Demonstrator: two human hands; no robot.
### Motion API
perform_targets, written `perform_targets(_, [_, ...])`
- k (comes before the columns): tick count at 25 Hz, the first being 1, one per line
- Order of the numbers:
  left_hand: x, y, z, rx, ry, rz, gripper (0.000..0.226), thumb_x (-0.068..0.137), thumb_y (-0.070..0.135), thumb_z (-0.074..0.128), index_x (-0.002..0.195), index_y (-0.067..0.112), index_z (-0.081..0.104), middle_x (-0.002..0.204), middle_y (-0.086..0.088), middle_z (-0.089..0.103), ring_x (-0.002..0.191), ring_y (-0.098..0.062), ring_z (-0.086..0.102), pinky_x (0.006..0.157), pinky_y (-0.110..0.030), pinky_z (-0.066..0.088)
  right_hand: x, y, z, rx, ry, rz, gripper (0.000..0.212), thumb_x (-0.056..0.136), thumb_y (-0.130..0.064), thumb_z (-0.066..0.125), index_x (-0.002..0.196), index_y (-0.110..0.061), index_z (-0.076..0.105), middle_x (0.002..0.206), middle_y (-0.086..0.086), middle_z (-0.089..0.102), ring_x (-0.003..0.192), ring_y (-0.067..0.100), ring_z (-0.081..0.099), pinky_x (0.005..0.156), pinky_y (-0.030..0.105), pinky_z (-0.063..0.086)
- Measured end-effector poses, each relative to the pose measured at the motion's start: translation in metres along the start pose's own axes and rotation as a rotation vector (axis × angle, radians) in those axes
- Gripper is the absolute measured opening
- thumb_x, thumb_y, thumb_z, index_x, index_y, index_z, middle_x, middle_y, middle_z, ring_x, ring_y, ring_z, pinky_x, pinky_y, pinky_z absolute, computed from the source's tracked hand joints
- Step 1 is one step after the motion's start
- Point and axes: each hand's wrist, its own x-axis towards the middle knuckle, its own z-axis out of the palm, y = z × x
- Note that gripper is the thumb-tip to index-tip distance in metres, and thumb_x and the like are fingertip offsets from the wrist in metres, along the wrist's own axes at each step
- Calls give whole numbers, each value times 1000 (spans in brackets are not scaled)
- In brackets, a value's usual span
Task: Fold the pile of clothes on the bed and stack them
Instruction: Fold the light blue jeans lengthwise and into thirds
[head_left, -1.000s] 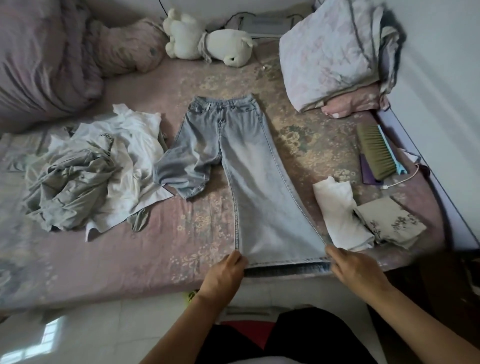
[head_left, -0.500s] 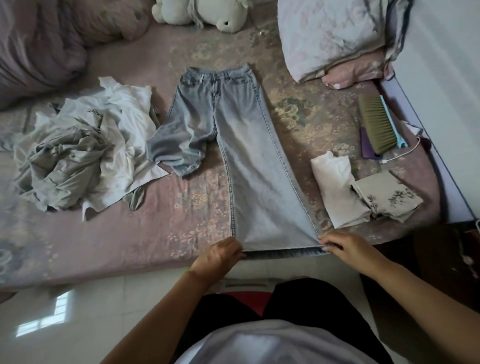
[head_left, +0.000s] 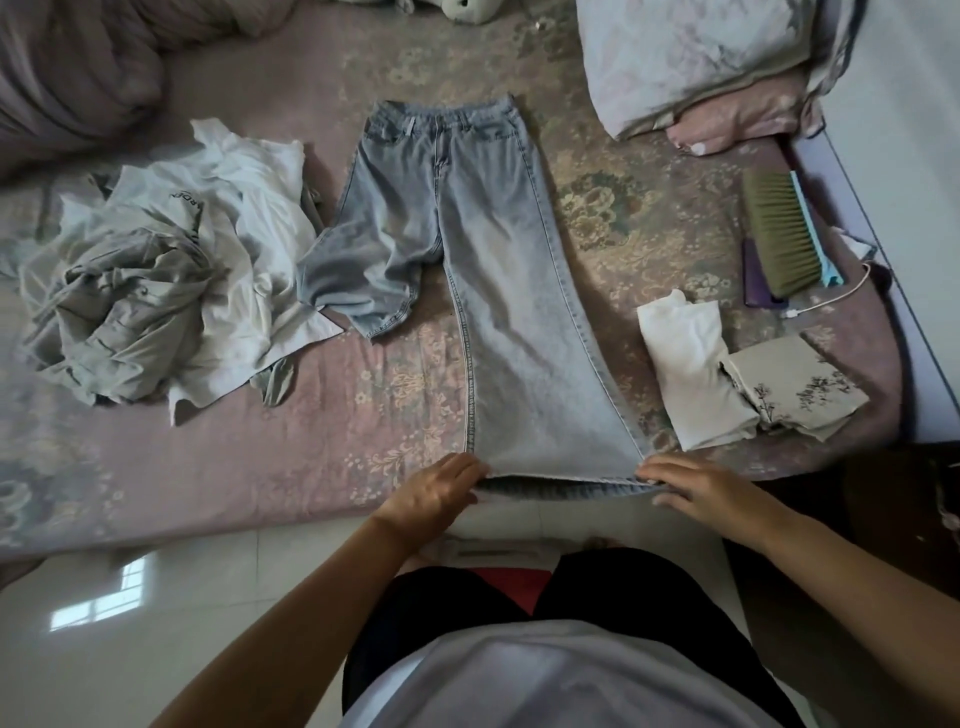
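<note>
- We have a single view, from a wide-angle camera worn on the person's head.
- We look forward and steeply down across the bed (head_left: 322, 457), from its near edge toward the far pillows (head_left: 691, 57).
- We sit close: the person's own torso and forearms fill the near frame.

Dark lettering on the crumpled white shirt (head_left: 228, 208) (partly folded under) cannot be read.

You get soft, dim daylight here. A bright window shines back off the glossy floor (head_left: 93, 597) (bottom left). Shadows are faint and soft. The middle looks sharp, but the edges bend and stretch, and your shirt (head_left: 545, 680) at the bottom looks blurry.
</note>
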Motion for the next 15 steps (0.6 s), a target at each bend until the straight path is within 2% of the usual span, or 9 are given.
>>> perform_targets(2, [7,0,-1,43,3,-51,18,81,11,48,99,13,50,89,-8,60,79,-23,57,59,-34,52,9,0,1,-82,81,-24,39,62,4,82,99,-4,75,96,9,73,87,17,68,86,14,43])
perform_targets(4, [20,-8,-13,67,-22,-82,12,80,14,48,90,13,56,79,-8,61,68,-27,61,49,-32,50,24,-1,-9,-67,101,61,40,65,7,81,102,-7,74,89,10,73,81,24,70,77,20,44])
perform_targets(6, [31,-26,-27,84,-62,-79,14,81,21,51,82,12,62,73,-5,61,65,-28,60,52,-31,50,47,-6,-21,-6,58,142,35,73,3,77,105,-10,73,86,7,68,82,27,66,70,17,42])
perform_targets(8, [42,-43,-37,-28,-124,-111,20,80,26,50,78,10,62,70,-6,61,65,-29,59,58,-33,50,73,-11,-32,106,-53,335,24,85,-6,68,108,-12,70,92,0,63,90,18,61,72,16,40])
perform_targets(9, [49,-46,-38,-109,-166,-145,26,81,30,46,81,8,61,70,-8,61,66,-30,59,59,-35,50,84,-11,-36,153,-157,450,21,89,-11,64,109,-16,67,96,-2,61,94,14,59,74,18,40])
perform_targets(11, [61,-53,-39,-227,-321,-289,44,85,41,35,97,4,57,80,-16,64,74,-34,61,64,-37,46,105,0,-37,154,-370,550,18,93,-15,59,109,-23,62,103,-3,62,99,14,59,79,24,43])
perform_targets(13, [76,-71,-30,-327,-447,-437,36,95,38,40,107,6,51,88,-17,63,82,-34,60,66,-33,39,133,14,-43,163,-480,569,15,94,-15,57,99,-29,59,103,-2,64,99,16,60,80,26,44])
perform_targets(15, [97,-94,-18,-519,-447,-578,14,98,26,48,100,12,51,80,-6,58,78,-28,56,60,-26,34,170,38,-48,241,-410,573,16,94,-15,58,91,-31,60,97,-2,64,94,15,61,77,26,44])
